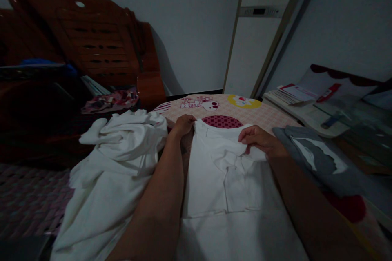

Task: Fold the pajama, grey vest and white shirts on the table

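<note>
A white garment (208,179) lies partly folded on the round table, with layered edges and creases across its upper half. My left hand (183,125) is closed on the garment's far left corner. Opposite it, my right hand (259,138) pinches the cloth near the far right edge, thumb and fingers together. Left of my left forearm sits a loose, crumpled heap of white cloth (122,163). A folded grey garment (318,155) with a white print lies just right of my right hand.
A patterned pink tablecloth (208,104) covers the table. Behind at left stands a carved wooden chair (94,45) with a patterned cloth (113,100) on it. Papers (297,94) and a glass surface (361,118) are at right. A tall white cabinet-like unit (254,49) stands against the wall.
</note>
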Available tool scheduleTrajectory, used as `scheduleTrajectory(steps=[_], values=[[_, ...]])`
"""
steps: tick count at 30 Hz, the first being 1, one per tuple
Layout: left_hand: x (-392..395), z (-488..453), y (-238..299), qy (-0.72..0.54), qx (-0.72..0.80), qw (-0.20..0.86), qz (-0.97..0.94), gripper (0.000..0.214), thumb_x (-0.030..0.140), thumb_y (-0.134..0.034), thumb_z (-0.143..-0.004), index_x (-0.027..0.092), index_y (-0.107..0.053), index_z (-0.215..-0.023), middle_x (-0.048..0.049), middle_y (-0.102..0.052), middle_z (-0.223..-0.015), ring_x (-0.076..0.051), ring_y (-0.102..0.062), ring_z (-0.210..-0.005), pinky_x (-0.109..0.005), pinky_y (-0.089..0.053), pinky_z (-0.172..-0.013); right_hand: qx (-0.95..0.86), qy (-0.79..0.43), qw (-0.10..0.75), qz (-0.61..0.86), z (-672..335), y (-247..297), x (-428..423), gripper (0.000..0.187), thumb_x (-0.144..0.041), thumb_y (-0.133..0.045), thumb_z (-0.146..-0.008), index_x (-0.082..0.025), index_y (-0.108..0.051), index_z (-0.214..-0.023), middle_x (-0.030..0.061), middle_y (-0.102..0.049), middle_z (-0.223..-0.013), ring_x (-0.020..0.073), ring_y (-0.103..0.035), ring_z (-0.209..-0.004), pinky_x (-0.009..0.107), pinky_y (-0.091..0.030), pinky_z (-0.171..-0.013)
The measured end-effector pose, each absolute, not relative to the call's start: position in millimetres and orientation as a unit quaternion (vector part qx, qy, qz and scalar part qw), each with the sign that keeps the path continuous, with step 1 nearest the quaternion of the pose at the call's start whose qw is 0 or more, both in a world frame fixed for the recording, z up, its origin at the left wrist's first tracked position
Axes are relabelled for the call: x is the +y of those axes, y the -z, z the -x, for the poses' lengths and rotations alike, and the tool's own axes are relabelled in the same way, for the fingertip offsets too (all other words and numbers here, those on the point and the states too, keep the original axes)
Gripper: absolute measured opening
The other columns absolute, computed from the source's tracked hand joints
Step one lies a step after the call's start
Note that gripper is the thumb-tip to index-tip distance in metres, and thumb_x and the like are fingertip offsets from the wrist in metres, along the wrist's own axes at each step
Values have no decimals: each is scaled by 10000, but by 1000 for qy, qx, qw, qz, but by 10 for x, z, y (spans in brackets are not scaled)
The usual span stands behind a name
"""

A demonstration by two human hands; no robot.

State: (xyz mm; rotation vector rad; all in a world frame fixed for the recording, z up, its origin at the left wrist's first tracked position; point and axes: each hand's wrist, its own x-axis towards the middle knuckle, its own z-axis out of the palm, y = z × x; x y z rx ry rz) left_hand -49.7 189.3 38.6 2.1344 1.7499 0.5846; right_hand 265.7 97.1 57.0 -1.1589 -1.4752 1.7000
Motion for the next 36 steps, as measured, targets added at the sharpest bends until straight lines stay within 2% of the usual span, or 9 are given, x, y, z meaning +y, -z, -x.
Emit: scheduleTrajectory(steps=[2, 6, 14, 18, 22, 24, 28, 33, 36], values=[[1900, 482, -367, -201, 611, 138, -753, 336, 76, -499, -810, 186, -752, -1003, -65, -737, -1062, -200, -650, -1023, -270, -472, -928, -574, -627, 259, 458, -2644, -505, 983, 262, -333, -810, -612, -117, -701, -712, 30, -672, -559, 133, -600, -434, 218, -477, -420], [1908, 443, -340, -209, 619, 122, -747, 260, 133, -540, -830, 170, -740, -992, -95, -718, -1072, -229, -642, -1025, -298, -475, -924, -593, -566, 288, 496, -2507, -445, 1006, 270, -355, -797, -636, -117, -693, -708, -2, -630, -523, 92, -530, -375, 178, -377, -336], [1944, 359, -252, -294, 615, 107, -724, 171, 192, -612, -818, 175, -720, -949, -84, -683, -1058, -191, -636, -942, -284, -470, -898, -590, -581, 299, 474, -2596, -549, 977, 228, -257, -790, -589, -139, -719, -770, -16, -650, -594, 87, -542, -429, 185, -424, -388], [1963, 385, -245, -327, 646, 129, -678, 284, 140, -512, -856, 153, -712, -1057, -92, -716, -1045, -190, -647, -967, -280, -460, -906, -603, -573, 279, 479, -2616, -536, 973, 179, -214, -755, -603, -134, -730, -760, -10, -650, -614, 86, -546, -466, 177, -425, -411], [1964, 408, -278, -288, 656, 170, -677, 229, 204, -574, -849, 181, -730, -1016, -68, -744, -1002, -197, -660, -955, -264, -470, -868, -613, -566, 269, 481, -2609, -527, 974, 167, -209, -736, -610, -129, -733, -758, -18, -630, -586, 77, -520, -453, 171, -399, -405], [1951, 391, -295, -263, 649, 169, -694, 217, 239, -621, -834, 185, -726, -1016, -69, -742, -1033, -203, -657, -970, -268, -469, -868, -610, -569, 268, 483, -2621, -540, 975, 181, -223, -746, -594, -135, -732, -751, -15, -638, -589, 80, -521, -456, 174, -399, -410], [1914, 321, -315, -233, 651, 147, -707, 190, 254, -612, -850, 178, -716, -990, -87, -732, -1059, -221, -645, -1006, -289, -459, -883, -611, -568, 301, 463, -2645, -574, 981, 204, -238, -756, -572, -144, -736, -752, 0, -669, -641, 87, -541, -507, 177, -408, -453], [1872, 255, -304, -280, 658, 129, -687, 156, 223, -575, -867, 176, -680, -973, -92, -721, -1047, -217, -640, -1000, -289, -454, -869, -651, -540, 204, 493, -2604, -553, 987, 158, -214, -686, -590, -145, -738, -723, -33, -587, -532, 75, -463, -440, 172, -350, -395], [1849, 247, -283, -293, 660, 120, -681, 150, 189, -554, -866, 186, -661, -971, -86, -714, -1018, -220, -634, -1001, -299, -450, -880, -662, -521, 195, 503, -2571, -533, 990, 156, -217, -661, -601, -150, -731, -723, -34, -583, -530, 82, -469, -443, 178, -359, -391]])
